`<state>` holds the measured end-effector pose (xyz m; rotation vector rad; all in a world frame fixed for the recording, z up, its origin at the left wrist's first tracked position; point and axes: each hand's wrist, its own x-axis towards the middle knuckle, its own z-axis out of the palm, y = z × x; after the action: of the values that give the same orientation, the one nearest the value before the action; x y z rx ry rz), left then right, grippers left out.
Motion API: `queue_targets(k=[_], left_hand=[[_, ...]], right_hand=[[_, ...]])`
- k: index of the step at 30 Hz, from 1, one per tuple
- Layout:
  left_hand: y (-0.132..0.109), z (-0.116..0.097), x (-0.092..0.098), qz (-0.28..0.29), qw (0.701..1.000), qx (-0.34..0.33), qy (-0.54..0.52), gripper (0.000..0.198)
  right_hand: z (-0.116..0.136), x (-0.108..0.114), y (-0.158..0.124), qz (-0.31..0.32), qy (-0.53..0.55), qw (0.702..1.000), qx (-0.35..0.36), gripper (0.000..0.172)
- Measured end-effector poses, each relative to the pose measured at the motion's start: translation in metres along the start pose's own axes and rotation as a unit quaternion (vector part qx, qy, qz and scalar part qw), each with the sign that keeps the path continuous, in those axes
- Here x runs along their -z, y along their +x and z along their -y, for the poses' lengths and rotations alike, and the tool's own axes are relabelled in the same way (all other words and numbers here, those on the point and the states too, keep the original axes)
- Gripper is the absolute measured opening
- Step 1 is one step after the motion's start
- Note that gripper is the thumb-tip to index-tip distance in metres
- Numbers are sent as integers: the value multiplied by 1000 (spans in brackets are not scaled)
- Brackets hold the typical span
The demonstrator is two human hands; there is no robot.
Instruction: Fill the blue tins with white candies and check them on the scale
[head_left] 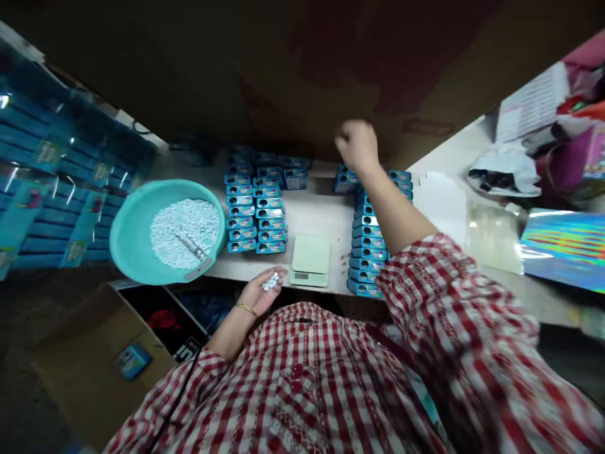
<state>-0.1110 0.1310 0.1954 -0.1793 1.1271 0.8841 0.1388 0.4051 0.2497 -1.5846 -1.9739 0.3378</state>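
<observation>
My left hand is turned palm up in front of the table edge, its fingers curled around a small heap of white pellets. My right hand is stretched out over the far end of the right-hand rows of small blue boxes. Its fingers are closed, and whatever may be in them is hidden. Between the hands lies a pale green digital scale. To the left, a turquoise basin holds a mass of the same pellets, with a thin patterned strip lying on them.
More blue boxes stand in rows left of the scale. A large cardboard wall rises behind the table. Wrapped blue packs are stacked at far left. An open carton is below; a white plastic bag and shiny sheets lie right.
</observation>
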Motion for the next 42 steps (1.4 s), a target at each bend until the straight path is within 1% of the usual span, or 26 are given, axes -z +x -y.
queue_targets(k=[2,3,4,5,6,8,11,13,15,17,19,21,23,25,26,29,31,33,35,38,40,42], left_hand=[[1,0,-3,-11,1000,-6,-16,19],[2,0,-4,-15,1000,-8,-23,18],[3,2,-4,-18,999,-10,-28,18],[5,3,-4,-20,999,-11,-33,17],[6,5,-3,-19,999,-11,-38,15],[8,10,-2,-14,999,-12,-47,13],[10,15,-1,-14,998,-11,-58,12],[10,17,-1,-14,998,-12,-64,12],[10,16,-1,-16,997,-15,-72,14],[10,15,0,-19,997,-15,-79,16],[12,14,0,-18,996,-10,-83,19],[14,13,-1,-6,996,-7,-87,20],[17,12,-2,15,996,-7,-87,21],[18,12,-3,40,996,-7,-81,21],[19,13,-2,49,996,-6,-76,21],[19,17,4,67,995,-3,-68,23],[18,21,11,70,995,-5,-65,24],[17,25,21,73,996,-11,-58,28],[15,30,33,76,996,-13,-49,32],[9,35,53,67,997,-6,-33,34],[4,36,64,53,998,1,-20,35],[-1,37,70,48,999,1,-12,37]], right_hand=[[-17,-6,-20,58,-107,992,-34,20],[-29,-10,-33,90,-167,981,-53,20],[-40,-16,-44,120,-216,967,-62,22],[-51,-22,-52,136,-245,958,-64,26],[-61,-28,-57,151,-264,951,-54,30],[-74,-40,-58,168,-282,944,-22,35],[-76,-50,-46,175,-300,938,10,37],[-67,-49,-45,176,-311,934,31,36],[-50,-43,-57,186,-309,930,73,35],[-26,-34,-83,210,-294,924,125,35],[2,-27,-118,244,-272,914,177,35],[29,-26,-154,276,-246,901,226,33],[48,-31,-182,309,-229,888,252,31],[61,-39,-200,329,-220,883,252,29],[66,-42,-207,329,-215,887,244,29],[83,-49,-224,311,-171,910,213,29],[99,-52,-236,327,-121,915,205,32],[115,-58,-248,363,-80,904,210,33],[128,-66,-257,398,-56,889,221,30],[138,-78,-264,444,-29,859,253,23],[142,-83,-266,457,-18,848,267,21],[144,-85,-268,449,-20,852,267,20]])
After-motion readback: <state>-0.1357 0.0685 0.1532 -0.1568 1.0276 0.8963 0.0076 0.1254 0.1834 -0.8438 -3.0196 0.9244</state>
